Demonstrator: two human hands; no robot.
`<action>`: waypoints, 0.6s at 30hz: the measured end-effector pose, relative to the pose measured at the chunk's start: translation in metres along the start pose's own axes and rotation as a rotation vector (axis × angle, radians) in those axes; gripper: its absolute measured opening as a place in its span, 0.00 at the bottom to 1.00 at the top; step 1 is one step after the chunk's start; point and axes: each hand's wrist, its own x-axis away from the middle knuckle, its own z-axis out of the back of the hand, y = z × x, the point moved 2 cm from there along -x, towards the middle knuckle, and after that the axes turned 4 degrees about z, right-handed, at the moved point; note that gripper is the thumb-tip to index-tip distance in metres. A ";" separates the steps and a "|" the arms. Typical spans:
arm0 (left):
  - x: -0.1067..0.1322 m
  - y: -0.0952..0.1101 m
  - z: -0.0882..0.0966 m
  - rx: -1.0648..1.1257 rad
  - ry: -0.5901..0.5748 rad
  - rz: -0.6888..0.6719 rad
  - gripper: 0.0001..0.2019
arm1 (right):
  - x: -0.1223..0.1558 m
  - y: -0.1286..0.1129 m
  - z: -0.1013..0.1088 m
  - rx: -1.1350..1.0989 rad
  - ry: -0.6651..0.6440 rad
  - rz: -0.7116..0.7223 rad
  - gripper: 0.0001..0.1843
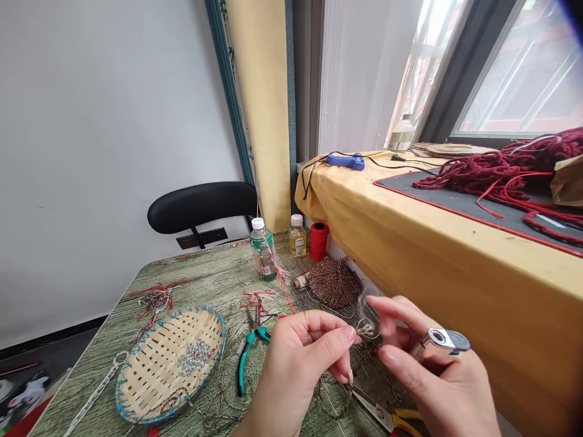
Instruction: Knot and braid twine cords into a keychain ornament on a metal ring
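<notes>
My left hand [304, 358] is closed in a pinch on the frayed end of a thin brown cord [365, 329], and a faint wisp of smoke rises from that end. A gold ring shows on one finger. Close beside it, my right hand [428, 370] holds a grey lighter [444, 340] against its palm, with forefinger and thumb stretched toward the cord end. A red cord [282, 285] runs from the left hand back over the table toward the bottles.
On the green table [204, 285] lie a woven tray [136, 388] of silver beads, teal pliers [248, 349], yellow scissors [387, 417], a metal chain [93, 394], two bottles [263, 249], a red spool [318, 241] and a brown cord ball [334, 282]. A yellow ledge [437, 243] with maroon yarn [501, 167] and a blue glue gun [346, 161] runs along the right.
</notes>
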 end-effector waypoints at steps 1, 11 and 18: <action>0.001 0.000 -0.001 0.018 -0.009 0.009 0.07 | -0.001 -0.002 -0.003 -0.006 -0.015 0.008 0.19; 0.006 -0.001 -0.002 0.098 0.007 0.025 0.06 | -0.010 0.000 0.003 -0.314 0.213 0.027 0.02; 0.005 -0.001 -0.002 0.206 -0.101 0.139 0.06 | -0.008 -0.009 -0.010 -0.095 -0.088 0.139 0.11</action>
